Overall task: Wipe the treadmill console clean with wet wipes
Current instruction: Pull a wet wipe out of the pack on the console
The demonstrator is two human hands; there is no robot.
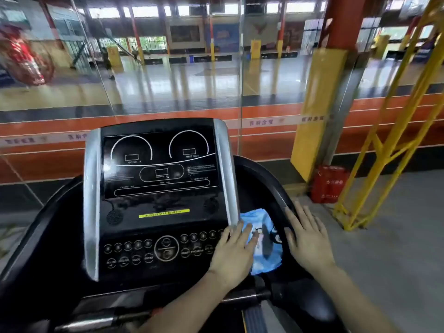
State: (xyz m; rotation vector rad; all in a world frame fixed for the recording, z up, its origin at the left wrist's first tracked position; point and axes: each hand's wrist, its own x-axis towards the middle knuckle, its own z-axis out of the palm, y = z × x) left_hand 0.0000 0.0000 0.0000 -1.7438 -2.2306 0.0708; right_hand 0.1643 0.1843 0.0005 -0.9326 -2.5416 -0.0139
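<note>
- Black glossy treadmill console [158, 188] straight ahead of me, silver trim [91, 203] down each side, display dark, a yellow label strip [164, 212] below the screen, rows of round buttons [134, 252] at the bottom.
- Blue wet wipes pack [265, 239] lies in the black side tray [262, 179] just right of the console, against the lower end of the right trim.
- My left hand [234, 254] lies flat, fingers straight and slightly spread; fingertips overlap the left edge of the wet wipes pack, palm over the console's right-hand buttons. Nothing gripped.
- My right hand [308, 239] is open too, fingers straight and together, resting on the black curved handrail [276, 188] just right of the pack. Holds nothing.
- Pack sits between my two hands; whether the right hand touches it, can't tell.
- Frame is motion-blurred, so the pack's print and the button labels are unreadable.
- Beyond the console: glass wall [168, 68] onto a sports hall, yellow steel frame [394, 131] and a red box [329, 183] on the floor to the right.
</note>
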